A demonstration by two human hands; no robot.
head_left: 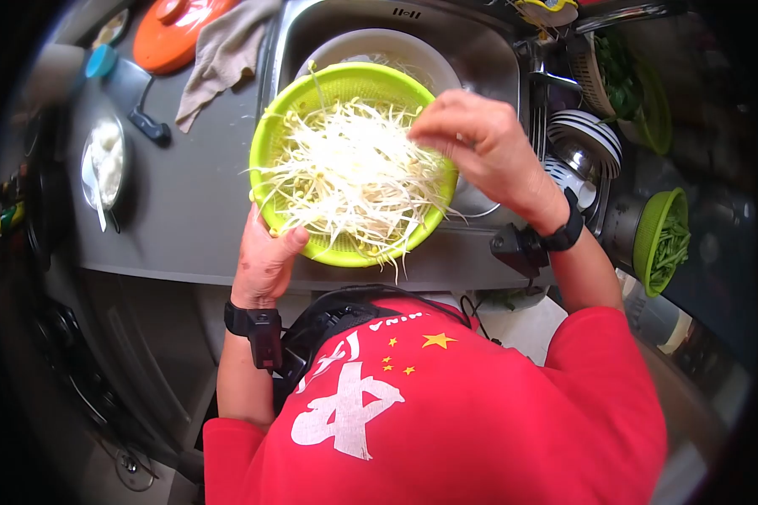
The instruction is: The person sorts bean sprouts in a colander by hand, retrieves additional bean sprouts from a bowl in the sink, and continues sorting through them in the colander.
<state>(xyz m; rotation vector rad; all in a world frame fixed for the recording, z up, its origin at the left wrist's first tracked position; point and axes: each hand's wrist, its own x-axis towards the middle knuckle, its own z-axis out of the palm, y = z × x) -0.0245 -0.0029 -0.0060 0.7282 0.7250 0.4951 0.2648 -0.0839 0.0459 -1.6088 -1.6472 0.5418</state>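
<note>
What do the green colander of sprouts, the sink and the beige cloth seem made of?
Green colander: probably plastic, slightly glossy; evenly lime-coloured with a finely perforated wall.
Sink: likely stainless steel, smooth; grey with metallic reflections.
Beige cloth: fabric, matte; it drapes in soft folds, but the fibre can't be told.

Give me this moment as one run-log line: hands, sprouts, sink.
left hand: holding lime-green colander; right hand: at bean sprouts, pinch unclear; sprouts: heaped, some over rim; pale bowl: in steel sink, partly hidden by colander
</note>
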